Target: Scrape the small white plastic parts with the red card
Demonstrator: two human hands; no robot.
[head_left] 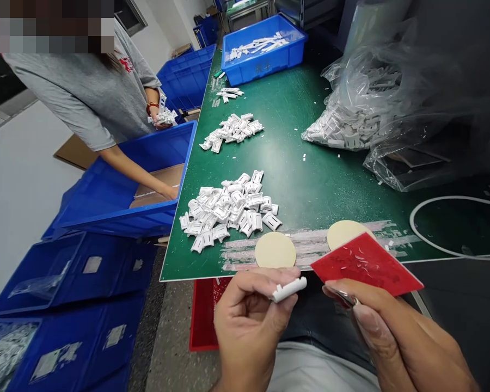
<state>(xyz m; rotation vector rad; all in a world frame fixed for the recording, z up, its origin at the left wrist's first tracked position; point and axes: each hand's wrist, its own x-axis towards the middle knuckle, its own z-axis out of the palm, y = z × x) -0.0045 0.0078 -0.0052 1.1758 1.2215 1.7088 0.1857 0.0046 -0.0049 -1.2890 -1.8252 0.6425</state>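
My left hand [249,321] is closed round a small white plastic part [289,289], pinched between thumb and fingers just below the table's front edge. My right hand [386,332] is closed on a thin metal tool [345,298], its tip pointing toward the white part. A red plastic tray [365,264] juts over the table edge right above my right hand. A heap of the same white plastic parts [228,209] lies on the green table [310,169] ahead of my left hand.
Two round beige discs [275,250] lie near the front edge. A second heap of parts [232,129], a blue bin [263,49] and a clear bag of parts [351,117] sit farther back. A person in grey reaches into a blue crate [118,190] at left. A white cable [453,223] loops at right.
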